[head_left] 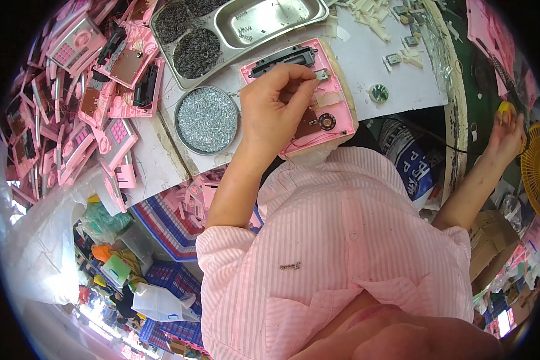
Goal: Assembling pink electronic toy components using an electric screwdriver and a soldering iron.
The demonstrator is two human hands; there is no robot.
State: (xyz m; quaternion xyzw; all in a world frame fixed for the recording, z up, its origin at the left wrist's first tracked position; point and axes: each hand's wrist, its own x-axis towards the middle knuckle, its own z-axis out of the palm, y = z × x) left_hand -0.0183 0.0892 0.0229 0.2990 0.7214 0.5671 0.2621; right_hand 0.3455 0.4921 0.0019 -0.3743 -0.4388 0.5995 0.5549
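We are seeing small dark parts in the steel tray (279, 13), silvery pieces in the round tin (177, 129). Our left hand (271, 109) is arching over the pink casing (342, 117) at the bench's (153, 156) near edge; whether it is pinching anything, we cannot tell. Our right hand (505, 138) is gripping a yellow object (506, 107) beyond the right edge, white sheet (417, 90) leaving room between.

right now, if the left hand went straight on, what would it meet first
The left hand would likely first meet the small metal part in the pink casing; depth is unclear, so they may touch.
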